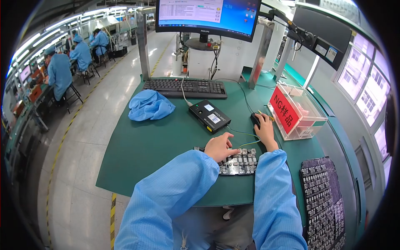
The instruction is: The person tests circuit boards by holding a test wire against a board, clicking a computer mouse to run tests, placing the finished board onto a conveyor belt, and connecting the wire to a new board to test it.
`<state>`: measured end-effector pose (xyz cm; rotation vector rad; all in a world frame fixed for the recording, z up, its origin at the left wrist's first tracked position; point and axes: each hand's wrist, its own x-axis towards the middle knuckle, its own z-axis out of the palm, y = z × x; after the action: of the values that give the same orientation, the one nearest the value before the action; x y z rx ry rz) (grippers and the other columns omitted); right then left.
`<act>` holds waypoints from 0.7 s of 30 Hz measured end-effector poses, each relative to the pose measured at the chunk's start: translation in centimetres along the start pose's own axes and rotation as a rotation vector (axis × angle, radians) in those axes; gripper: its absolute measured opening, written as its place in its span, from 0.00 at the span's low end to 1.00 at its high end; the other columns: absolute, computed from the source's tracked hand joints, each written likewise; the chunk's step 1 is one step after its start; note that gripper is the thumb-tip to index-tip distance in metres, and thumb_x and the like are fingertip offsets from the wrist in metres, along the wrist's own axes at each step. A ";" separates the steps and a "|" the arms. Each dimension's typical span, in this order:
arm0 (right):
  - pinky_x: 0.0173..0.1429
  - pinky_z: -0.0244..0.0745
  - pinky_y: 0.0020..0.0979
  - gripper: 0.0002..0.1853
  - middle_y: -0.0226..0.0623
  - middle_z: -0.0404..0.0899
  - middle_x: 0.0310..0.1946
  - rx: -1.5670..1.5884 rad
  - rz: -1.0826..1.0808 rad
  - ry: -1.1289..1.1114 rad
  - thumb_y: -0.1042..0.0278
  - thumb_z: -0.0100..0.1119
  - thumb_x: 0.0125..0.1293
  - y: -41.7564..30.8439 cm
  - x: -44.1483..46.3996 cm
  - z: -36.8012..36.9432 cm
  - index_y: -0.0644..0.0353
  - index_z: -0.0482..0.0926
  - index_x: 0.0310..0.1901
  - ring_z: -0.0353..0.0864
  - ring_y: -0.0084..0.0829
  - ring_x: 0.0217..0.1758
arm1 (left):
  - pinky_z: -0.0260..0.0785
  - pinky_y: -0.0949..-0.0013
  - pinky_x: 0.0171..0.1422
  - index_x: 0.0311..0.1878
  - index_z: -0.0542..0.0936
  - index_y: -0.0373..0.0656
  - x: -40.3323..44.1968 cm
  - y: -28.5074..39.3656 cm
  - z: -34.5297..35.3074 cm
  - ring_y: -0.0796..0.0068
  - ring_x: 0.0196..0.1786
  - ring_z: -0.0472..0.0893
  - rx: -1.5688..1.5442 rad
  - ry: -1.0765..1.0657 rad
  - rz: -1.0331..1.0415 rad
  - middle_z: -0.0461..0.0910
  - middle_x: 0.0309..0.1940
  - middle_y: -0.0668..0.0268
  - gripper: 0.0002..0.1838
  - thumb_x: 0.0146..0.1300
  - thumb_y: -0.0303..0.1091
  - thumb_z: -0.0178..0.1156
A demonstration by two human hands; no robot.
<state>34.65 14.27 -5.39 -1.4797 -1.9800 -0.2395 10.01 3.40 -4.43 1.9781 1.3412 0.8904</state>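
My left hand [220,147] rests over the upper left of a panel of small circuit boards [237,167] lying on the green bench mat. Its thumb and forefinger are apart, with the thumb stretched across the panel's top edge; I see nothing held in it. Beside the thumb ends a thin yellow-green cable [250,143], which runs from a black programmer box [209,116] marked with white lettering. Farther right, my right hand [265,131] is wrapped over a black computer mouse [255,120], fingers on its top.
Behind the box lie a black keyboard [187,87] and a crumpled blue cloth [151,106]. A monitor [207,18] stands at the back. A clear box with a red label [285,110] is at right, above a stack of board panels [321,200]. People in blue [61,73] sit far left.
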 end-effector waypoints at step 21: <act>0.61 0.70 0.44 0.27 0.44 0.68 0.59 0.003 0.000 -0.006 0.71 0.59 0.55 -0.1 0.0 -0.1 0.50 0.72 0.60 0.73 0.51 0.54 | 0.74 0.68 0.43 0.41 0.80 0.39 0.0 0.1 0.0 0.72 0.36 0.81 -0.002 0.017 0.039 0.82 0.34 0.64 0.24 0.49 0.49 0.73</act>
<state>34.59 14.15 -5.33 -1.4799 -1.9839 -0.2322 10.04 3.40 -4.34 2.0057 1.3146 0.9276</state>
